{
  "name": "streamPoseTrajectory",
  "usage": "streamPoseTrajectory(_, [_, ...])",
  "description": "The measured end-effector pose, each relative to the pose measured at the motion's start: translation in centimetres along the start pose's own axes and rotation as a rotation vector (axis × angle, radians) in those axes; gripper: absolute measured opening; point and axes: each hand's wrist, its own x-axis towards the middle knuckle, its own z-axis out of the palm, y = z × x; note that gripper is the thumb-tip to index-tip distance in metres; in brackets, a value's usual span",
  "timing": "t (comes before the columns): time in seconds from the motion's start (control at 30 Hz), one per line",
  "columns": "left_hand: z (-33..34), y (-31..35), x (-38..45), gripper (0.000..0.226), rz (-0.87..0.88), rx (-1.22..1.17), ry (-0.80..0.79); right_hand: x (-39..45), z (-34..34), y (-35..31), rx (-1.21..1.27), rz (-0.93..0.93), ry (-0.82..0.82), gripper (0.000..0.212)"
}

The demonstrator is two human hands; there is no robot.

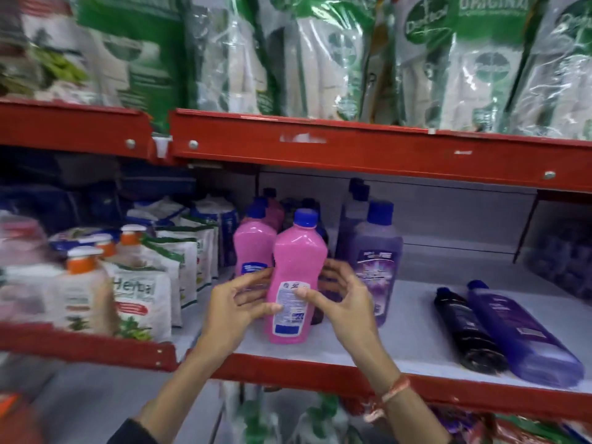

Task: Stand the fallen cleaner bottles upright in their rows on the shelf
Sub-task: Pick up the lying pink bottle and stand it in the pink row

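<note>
A glossy pink plastic bottle with a blue ribbed cap stands upright near the white shelf's front edge, cupped loosely between the left hand and right hand, fingers spread and touching its sides, while two dark purple bottles lie flat toward the right end

"Herbal" pouch; "ORIGINAL" pack.

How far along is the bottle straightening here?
Done: pink bottles and a purple bottle stand upright in rows. In hand: the front pink blue-capped bottle is upright between the left hand and right hand, fingers loosely spread around it. Left: a black bottle and a purple bottle lying flat on the white shelf.
</note>
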Motion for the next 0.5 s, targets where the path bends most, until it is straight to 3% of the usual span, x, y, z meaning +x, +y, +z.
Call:
streamPoseTrajectory(0.27, [-4.0,-2.7,-0.5,0.054,-0.007,0.015,0.101,0.1,4.9,1.6,-0.041,-0.020,-0.064,0.044])
streamPoseTrajectory(0.37, [-4.1,-3.2,-0.5,0.038,0.003,0.039,0.109,-0.2,4.7,2.4,-0.078,0.010,-0.055,0.041])
streamPoseTrajectory(0.43, [-4.0,-3.5,-0.8,0.027,-0.047,-0.006,0.146,-0.8,4.7,3.7,-0.095,0.041,-0.043,0.036])
streamPoseTrajectory(0.5, [-4.1,-3.8,-0.8,0.031,-0.141,-0.047,0.155,-1.4,4.9,4.7,-0.111,0.061,-0.038,0.032])
